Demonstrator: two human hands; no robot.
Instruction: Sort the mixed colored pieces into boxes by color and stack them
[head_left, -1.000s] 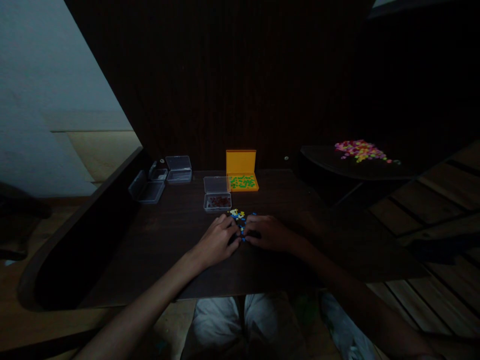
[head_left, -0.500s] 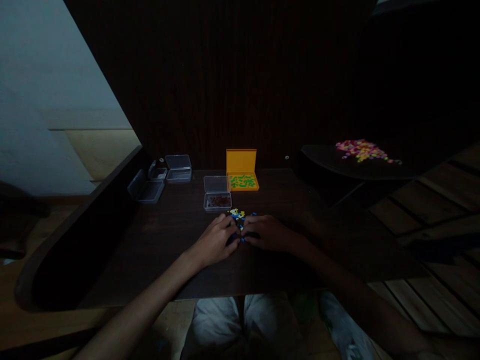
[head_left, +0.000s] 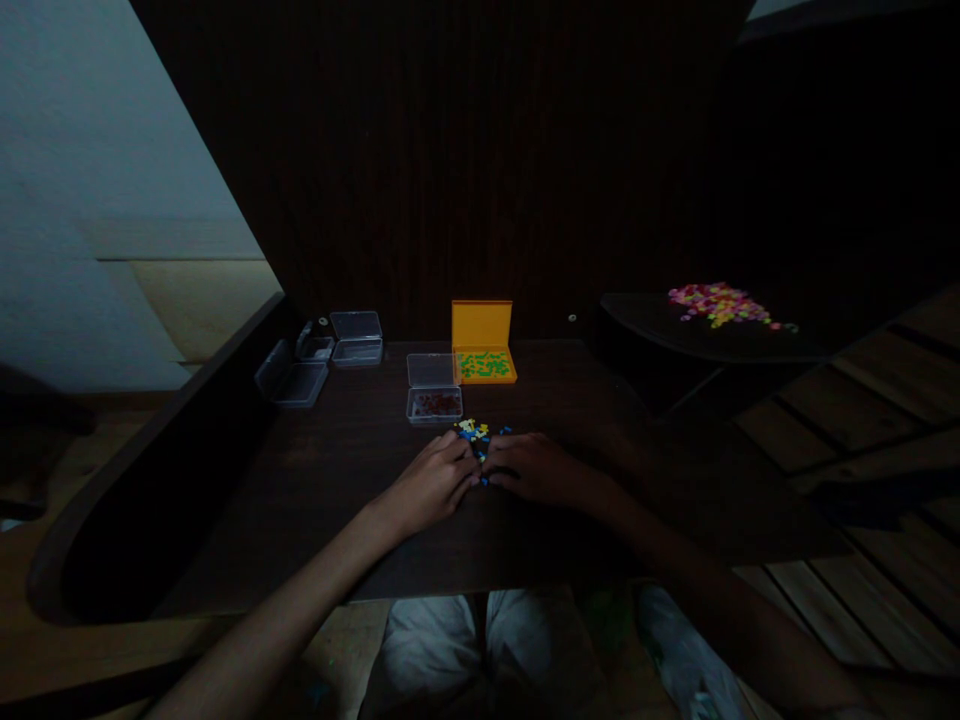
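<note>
Small yellow, whitish and blue pieces [head_left: 472, 430] lie in a loose pile on the dark wooden desk [head_left: 322, 520], with a few blue ones apart at its right. My left hand [head_left: 439, 478] rests just in front of the pile, fingers curled and pressed together. Facing it almost fingertip to fingertip is my right hand [head_left: 532, 467], also bent into a pinch. Some blue and yellow bits show between the two hands. Dim light and the fingers themselves hide whatever either hand may hold.
Behind the pile stand an open clear box [head_left: 435, 404] of dark reddish pieces and an open yellow box [head_left: 486, 378] of green pieces. Several open clear cases [head_left: 358, 350] sit at the back left. Colourful beads [head_left: 724, 304] are heaped on a side shelf [head_left: 645, 320].
My left thumb has drawn in against the fingers, closing the gap seen before. My right hand has barely moved. The boxes stay in place.
</note>
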